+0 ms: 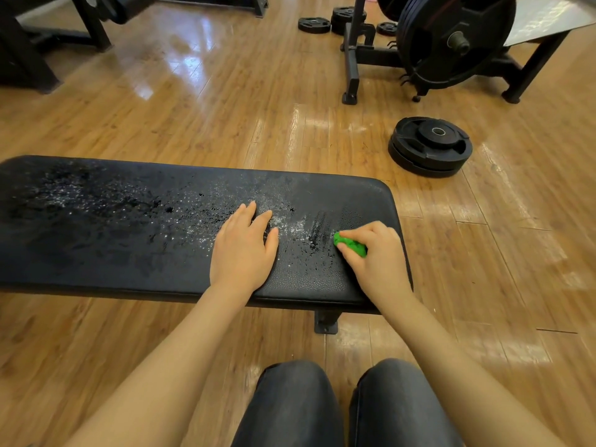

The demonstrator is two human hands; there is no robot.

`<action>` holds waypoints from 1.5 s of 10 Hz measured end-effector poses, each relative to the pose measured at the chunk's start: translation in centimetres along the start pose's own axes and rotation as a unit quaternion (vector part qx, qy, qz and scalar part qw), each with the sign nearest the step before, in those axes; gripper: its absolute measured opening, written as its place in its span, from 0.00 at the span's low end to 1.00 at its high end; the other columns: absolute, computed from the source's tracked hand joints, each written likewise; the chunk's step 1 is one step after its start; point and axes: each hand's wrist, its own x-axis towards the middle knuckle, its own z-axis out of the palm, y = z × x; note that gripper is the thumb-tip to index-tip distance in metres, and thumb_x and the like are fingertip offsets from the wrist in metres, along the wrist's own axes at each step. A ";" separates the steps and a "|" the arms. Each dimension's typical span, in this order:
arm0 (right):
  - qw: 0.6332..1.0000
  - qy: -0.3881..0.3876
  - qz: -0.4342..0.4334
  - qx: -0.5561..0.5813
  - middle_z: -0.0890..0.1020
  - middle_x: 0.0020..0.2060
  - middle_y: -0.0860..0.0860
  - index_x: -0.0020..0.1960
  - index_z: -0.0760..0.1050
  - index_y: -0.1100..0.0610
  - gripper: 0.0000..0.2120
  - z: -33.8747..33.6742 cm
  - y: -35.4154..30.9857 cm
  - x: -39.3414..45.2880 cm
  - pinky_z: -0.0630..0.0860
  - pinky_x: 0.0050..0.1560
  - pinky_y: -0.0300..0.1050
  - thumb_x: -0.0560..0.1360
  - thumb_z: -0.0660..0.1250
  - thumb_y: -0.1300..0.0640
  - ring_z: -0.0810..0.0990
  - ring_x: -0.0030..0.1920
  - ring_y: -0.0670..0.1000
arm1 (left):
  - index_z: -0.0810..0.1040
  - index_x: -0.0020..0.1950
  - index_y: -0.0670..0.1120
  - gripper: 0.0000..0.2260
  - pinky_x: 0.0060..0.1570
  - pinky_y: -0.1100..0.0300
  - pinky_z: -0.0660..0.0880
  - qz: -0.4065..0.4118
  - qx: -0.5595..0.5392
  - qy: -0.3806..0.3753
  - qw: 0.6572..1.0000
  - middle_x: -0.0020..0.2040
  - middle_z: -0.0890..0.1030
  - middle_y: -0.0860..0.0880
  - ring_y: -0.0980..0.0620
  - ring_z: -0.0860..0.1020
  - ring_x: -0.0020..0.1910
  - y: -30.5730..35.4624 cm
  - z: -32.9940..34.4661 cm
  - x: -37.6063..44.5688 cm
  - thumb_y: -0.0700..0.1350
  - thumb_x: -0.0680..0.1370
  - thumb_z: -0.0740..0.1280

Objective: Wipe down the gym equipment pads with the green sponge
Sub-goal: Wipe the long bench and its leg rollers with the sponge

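**Green sponge at the right end of a wet bench pad**

A long black bench pad (129, 227) runs across the view above a glossy wood-plank floor (200, 117). Its textured surface is beaded with water droplets and pale specks, thickest through the middle, with a streaked patch near the right end. On the floor beyond the pad's right end lies a stack of black weight plates (430, 145). Farther back stands a black rack (354, 56) with large plates (451, 40) on a bar, and smaller plates (314, 24) lie flat behind it.

The pad's left end runs out of view, and only one foot of its frame (326, 324) shows beneath the near edge. The dark machines at top left are cropped and hard to identify. Most of the sponge is hidden under curled fingers.

The left hand (243, 250) lies flat on the pad, palm down, fingers straight and slightly spread. The right hand (375, 253) sits just beside it near the pad's right end, fingers and thumb curled around the green sponge (350, 243), which is pressed against the pad. Both forearms reach forward over knees in dark trousers (338, 404).
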 end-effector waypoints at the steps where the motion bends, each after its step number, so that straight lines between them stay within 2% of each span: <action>1: 1.000 0.021 0.001 0.002 0.76 0.44 0.50 0.55 0.83 0.55 0.10 1.3 -0.2 3.1 0.60 0.47 0.36 0.74 0.71 0.55 0.70 0.48 0.52 | 0.70 0.72 0.48 0.20 0.72 0.49 0.60 -0.001 -0.002 -0.001 1.000 0.75 0.66 0.46 0.47 0.60 0.76 0.1 -0.1 0.0 0.52 0.82 0.57; 2: 0.999 0.026 0.021 -0.011 0.76 0.47 0.50 0.57 0.82 0.56 0.12 2.3 -0.4 5.5 0.57 0.46 0.35 0.76 0.69 0.54 0.70 0.51 0.52 | 0.70 0.72 0.49 0.20 0.72 0.50 0.59 -0.003 -0.001 -0.002 1.000 0.75 0.65 0.46 0.48 0.59 0.76 0.1 -0.1 0.0 0.52 0.82 0.57; 4: 1.000 0.016 0.002 -0.019 0.73 0.45 0.49 0.58 0.81 0.56 0.12 2.1 -1.0 4.3 0.59 0.45 0.38 0.76 0.69 0.54 0.64 0.48 0.48 | 0.71 0.72 0.48 0.20 0.72 0.49 0.60 0.000 -0.004 0.001 1.000 0.75 0.66 0.46 0.47 0.60 0.75 0.1 -0.1 0.0 0.52 0.82 0.57; 6: 0.997 0.043 -0.066 -0.016 0.78 0.41 0.51 0.51 0.84 0.58 0.10 1.3 -1.8 -2.4 0.68 0.41 0.42 0.70 0.75 0.59 0.72 0.44 0.53 | 0.71 0.71 0.47 0.19 0.71 0.48 0.61 0.002 -0.003 0.006 1.000 0.74 0.67 0.45 0.46 0.61 0.75 0.0 -0.1 0.0 0.52 0.82 0.58; 7: 0.997 0.048 -0.059 -0.014 0.78 0.41 0.51 0.51 0.84 0.57 0.09 1.3 -1.8 -2.3 0.67 0.41 0.42 0.70 0.75 0.59 0.73 0.44 0.54 | 0.72 0.71 0.47 0.19 0.71 0.48 0.62 0.002 -0.004 0.005 1.000 0.74 0.67 0.45 0.46 0.61 0.75 0.1 0.0 0.0 0.52 0.81 0.58; 10: 0.999 0.018 -0.008 -0.044 0.77 0.49 0.54 0.58 0.81 0.58 0.12 3.6 -2.7 5.3 0.66 0.51 0.45 0.77 0.67 0.55 0.71 0.53 0.58 | 0.71 0.71 0.48 0.19 0.72 0.49 0.60 0.001 -0.007 0.005 1.000 0.75 0.66 0.45 0.47 0.60 0.75 0.0 -0.1 -0.1 0.52 0.82 0.58; 12: 0.999 0.001 -0.014 -0.050 0.76 0.48 0.53 0.60 0.80 0.56 0.13 3.2 -3.3 4.3 0.63 0.46 0.42 0.78 0.65 0.54 0.69 0.51 0.54 | 0.71 0.71 0.48 0.19 0.72 0.49 0.61 0.002 -0.007 0.006 1.000 0.74 0.66 0.45 0.46 0.61 0.75 0.0 -0.1 -0.1 0.52 0.82 0.58; 13: 0.998 0.005 -0.040 -0.040 0.76 0.45 0.52 0.58 0.81 0.57 0.12 2.7 -3.6 2.1 0.68 0.44 0.46 0.76 0.68 0.55 0.69 0.48 0.54 | 0.71 0.71 0.48 0.20 0.72 0.49 0.60 0.001 -0.006 0.005 1.000 0.74 0.66 0.45 0.47 0.61 0.75 0.1 -0.1 0.0 0.52 0.82 0.58; 14: 0.997 0.003 -0.068 -0.038 0.77 0.43 0.52 0.55 0.83 0.58 0.11 2.2 -3.5 -0.4 0.70 0.40 0.46 0.73 0.72 0.57 0.72 0.45 0.54 | 0.71 0.71 0.48 0.20 0.71 0.49 0.61 0.002 -0.006 0.007 1.000 0.74 0.66 0.45 0.47 0.61 0.75 0.0 0.0 0.0 0.52 0.82 0.58; 15: 0.997 -0.010 -0.071 -0.032 0.78 0.44 0.51 0.54 0.83 0.57 0.12 1.9 -3.1 -1.1 0.66 0.43 0.41 0.72 0.74 0.57 0.71 0.46 0.52 | 0.71 0.71 0.48 0.20 0.71 0.48 0.61 0.004 -0.007 0.005 1.000 0.75 0.66 0.45 0.47 0.60 0.75 -0.1 0.1 0.0 0.52 0.82 0.58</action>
